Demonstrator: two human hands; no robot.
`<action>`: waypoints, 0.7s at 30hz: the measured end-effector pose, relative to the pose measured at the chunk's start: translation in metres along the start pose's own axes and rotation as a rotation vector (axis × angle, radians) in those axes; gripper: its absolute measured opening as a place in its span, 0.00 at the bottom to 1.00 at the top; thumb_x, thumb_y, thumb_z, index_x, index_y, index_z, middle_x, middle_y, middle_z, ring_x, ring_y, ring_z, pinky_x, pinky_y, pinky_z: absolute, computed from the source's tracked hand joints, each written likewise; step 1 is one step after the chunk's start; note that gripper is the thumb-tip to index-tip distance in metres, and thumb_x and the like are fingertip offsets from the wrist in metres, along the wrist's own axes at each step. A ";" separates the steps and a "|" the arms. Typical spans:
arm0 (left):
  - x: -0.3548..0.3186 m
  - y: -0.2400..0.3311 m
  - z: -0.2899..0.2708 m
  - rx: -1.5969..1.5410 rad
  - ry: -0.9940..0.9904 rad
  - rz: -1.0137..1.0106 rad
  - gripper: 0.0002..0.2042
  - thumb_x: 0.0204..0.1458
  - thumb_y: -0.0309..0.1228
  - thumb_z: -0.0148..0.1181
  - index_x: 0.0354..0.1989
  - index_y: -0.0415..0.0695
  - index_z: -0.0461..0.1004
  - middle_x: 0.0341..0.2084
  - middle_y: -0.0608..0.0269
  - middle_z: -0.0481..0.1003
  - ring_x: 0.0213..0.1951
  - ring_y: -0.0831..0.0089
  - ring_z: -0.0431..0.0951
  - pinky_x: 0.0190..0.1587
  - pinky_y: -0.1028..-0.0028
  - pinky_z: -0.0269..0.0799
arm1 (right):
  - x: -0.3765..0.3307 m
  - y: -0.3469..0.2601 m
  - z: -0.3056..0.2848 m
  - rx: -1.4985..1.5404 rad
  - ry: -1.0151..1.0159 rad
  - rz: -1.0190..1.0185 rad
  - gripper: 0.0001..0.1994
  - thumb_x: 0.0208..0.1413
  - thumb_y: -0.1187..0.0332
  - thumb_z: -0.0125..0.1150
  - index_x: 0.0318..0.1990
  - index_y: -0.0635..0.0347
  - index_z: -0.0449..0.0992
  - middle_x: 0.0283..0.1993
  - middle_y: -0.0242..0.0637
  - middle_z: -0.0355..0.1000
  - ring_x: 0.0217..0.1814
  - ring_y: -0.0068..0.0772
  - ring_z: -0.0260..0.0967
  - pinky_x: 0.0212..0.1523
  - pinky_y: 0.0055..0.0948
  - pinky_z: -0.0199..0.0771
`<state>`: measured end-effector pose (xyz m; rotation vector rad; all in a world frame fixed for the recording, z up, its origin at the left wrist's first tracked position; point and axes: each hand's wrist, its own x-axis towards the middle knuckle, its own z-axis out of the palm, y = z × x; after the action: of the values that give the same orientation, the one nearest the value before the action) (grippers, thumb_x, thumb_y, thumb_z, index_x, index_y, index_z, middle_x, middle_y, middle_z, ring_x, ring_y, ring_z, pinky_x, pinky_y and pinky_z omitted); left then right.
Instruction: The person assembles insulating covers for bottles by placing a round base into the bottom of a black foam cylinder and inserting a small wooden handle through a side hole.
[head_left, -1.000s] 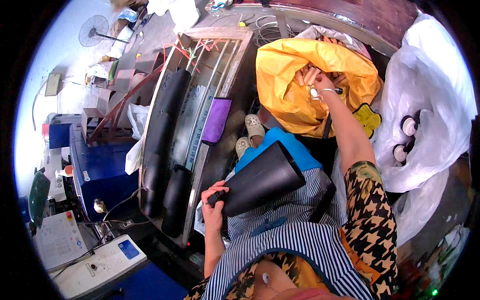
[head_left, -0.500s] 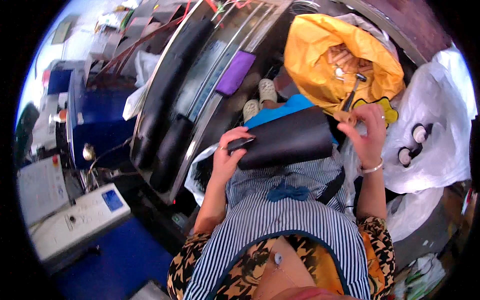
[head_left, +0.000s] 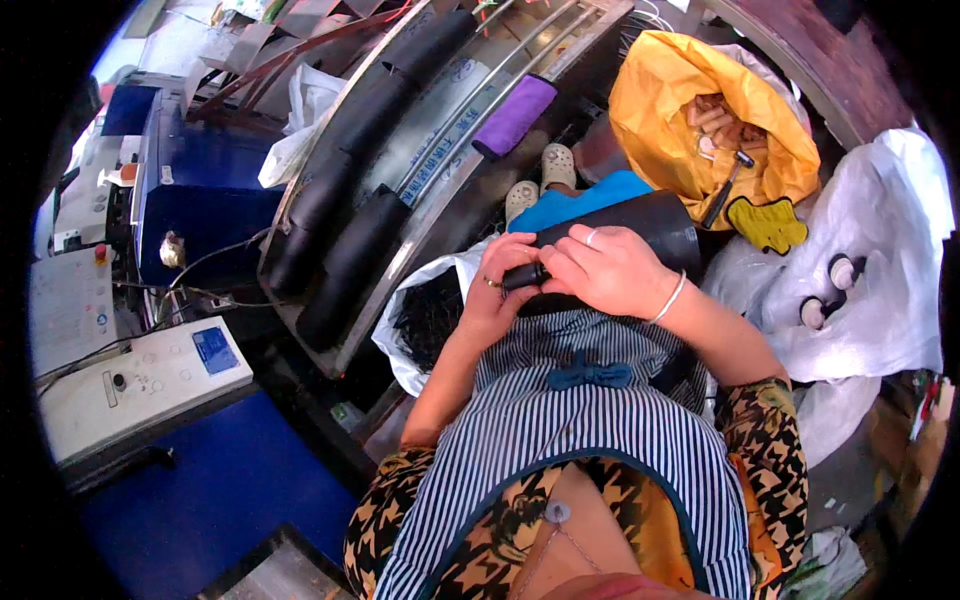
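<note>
A: Start at the far left. What is there?

B: A pale control box [head_left: 140, 375] with a small blue screen sits on a blue surface, and behind it stands a blue machine [head_left: 195, 195] with thin cables running off it.

A: And next to that?

B: A long curved metal rack [head_left: 440, 150] runs up toward the top edge. Several black rubber sleeves [head_left: 345, 215] lie along it, and a purple cloth [head_left: 513, 115] is draped over its rails. Below the rack a white bag [head_left: 430, 320] holds dark, tangled bits.

A: Now the hands.

B: The left hand [head_left: 500, 290] curls around the narrow end of a black rubber tube [head_left: 640, 235] that lies across the person's lap, over a striped apron. The grip is closed on that end, thumb and fingers wrapped about it. There is a ring on one finger.

A: The right hand?

B: The right hand [head_left: 605, 270] lies on top of the same tube, just beside the left one and touching it. Its fingers press down at the narrow end; the grip is narrow, holding the tube. I cannot tell whether it also pinches something small there. A white bangle sits at the wrist.

A: Further right?

B: An open yellow bag [head_left: 650, 110] with pale pieces inside, a hammer [head_left: 725, 185] leaning at its mouth, a yellow glove [head_left: 765, 222] just below, then white sacks [head_left: 870, 250].
</note>
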<state>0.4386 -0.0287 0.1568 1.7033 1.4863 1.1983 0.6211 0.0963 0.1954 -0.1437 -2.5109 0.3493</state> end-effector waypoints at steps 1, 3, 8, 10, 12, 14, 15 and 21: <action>-0.002 -0.003 0.001 -0.022 0.014 0.005 0.21 0.41 0.24 0.66 0.46 0.44 0.68 0.46 0.56 0.72 0.56 0.53 0.68 0.62 0.55 0.56 | 0.001 0.000 0.000 -0.023 -0.037 -0.033 0.14 0.45 0.59 0.63 0.35 0.57 0.71 0.27 0.31 0.66 0.32 0.31 0.68 0.27 0.28 0.73; -0.005 -0.007 0.002 0.027 0.001 0.038 0.21 0.41 0.24 0.66 0.46 0.45 0.69 0.47 0.56 0.72 0.56 0.53 0.68 0.62 0.53 0.56 | 0.002 -0.002 -0.001 -0.068 -0.112 -0.097 0.15 0.46 0.60 0.62 0.37 0.58 0.70 0.27 0.33 0.68 0.31 0.33 0.70 0.27 0.29 0.73; -0.006 0.006 0.009 0.162 -0.005 0.112 0.19 0.41 0.26 0.66 0.44 0.47 0.69 0.46 0.59 0.72 0.56 0.54 0.68 0.64 0.49 0.52 | 0.011 -0.013 -0.017 0.229 -0.430 0.232 0.20 0.48 0.55 0.64 0.39 0.60 0.67 0.26 0.40 0.72 0.28 0.40 0.74 0.27 0.36 0.73; -0.007 0.007 0.015 0.184 -0.009 0.123 0.16 0.44 0.27 0.65 0.42 0.47 0.69 0.43 0.60 0.73 0.56 0.55 0.69 0.65 0.48 0.51 | 0.008 -0.013 -0.016 0.392 -0.465 0.381 0.22 0.48 0.53 0.65 0.39 0.62 0.66 0.24 0.42 0.73 0.26 0.42 0.74 0.27 0.38 0.73; -0.001 0.010 0.021 0.165 0.000 0.129 0.15 0.45 0.27 0.64 0.42 0.47 0.69 0.42 0.60 0.74 0.55 0.55 0.70 0.65 0.48 0.50 | 0.001 -0.005 -0.009 0.552 -0.364 0.455 0.23 0.49 0.52 0.65 0.39 0.63 0.66 0.22 0.43 0.73 0.24 0.44 0.74 0.26 0.39 0.73; 0.004 0.011 0.031 0.147 -0.021 0.089 0.15 0.46 0.27 0.64 0.43 0.46 0.69 0.42 0.62 0.74 0.55 0.56 0.71 0.64 0.47 0.50 | 0.007 0.004 -0.022 0.852 -0.567 0.658 0.20 0.53 0.54 0.63 0.35 0.63 0.65 0.18 0.40 0.72 0.19 0.37 0.72 0.21 0.33 0.69; 0.000 0.004 0.033 0.137 0.038 0.102 0.17 0.45 0.26 0.65 0.44 0.46 0.69 0.44 0.61 0.74 0.55 0.56 0.70 0.64 0.50 0.51 | 0.010 0.008 -0.022 0.951 -0.608 0.680 0.18 0.56 0.56 0.62 0.33 0.62 0.64 0.17 0.38 0.71 0.17 0.33 0.71 0.19 0.30 0.67; -0.018 -0.007 0.019 -0.100 0.241 -0.345 0.24 0.46 0.25 0.66 0.52 0.43 0.65 0.49 0.54 0.69 0.57 0.62 0.67 0.65 0.60 0.53 | 0.003 -0.014 -0.005 0.094 0.219 0.410 0.14 0.49 0.57 0.62 0.34 0.56 0.68 0.34 0.39 0.74 0.33 0.40 0.73 0.30 0.37 0.73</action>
<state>0.4527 -0.0421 0.1375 1.2071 1.7441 1.2937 0.6211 0.0842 0.2052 -0.6291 -2.2323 0.5805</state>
